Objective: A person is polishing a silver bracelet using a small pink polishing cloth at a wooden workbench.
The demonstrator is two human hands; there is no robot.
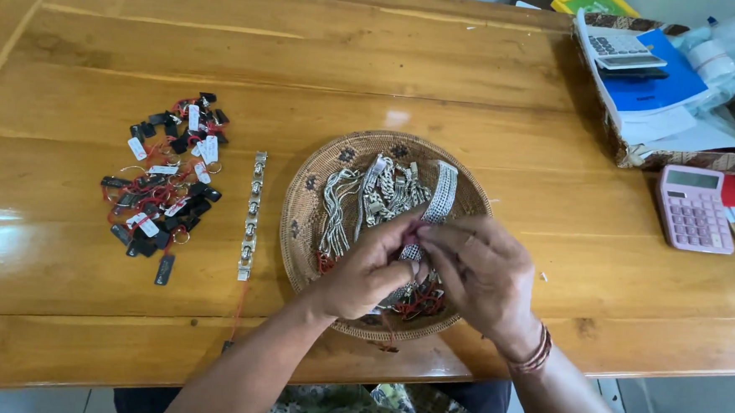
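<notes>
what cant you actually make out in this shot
Head view, the only one:
- What the left hand and right hand pinch: their fingers cover it.
- Near part of the woven basket: hidden under both hands.
- Tags in the pile of tags and black pieces: too small to read.
- Stack of papers at top right: cut by the frame edge.
- Pink calculator display: too small.

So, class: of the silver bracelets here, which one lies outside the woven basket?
The link bracelet stretched straight on the table, left of the basket; the others sit inside it.
</notes>
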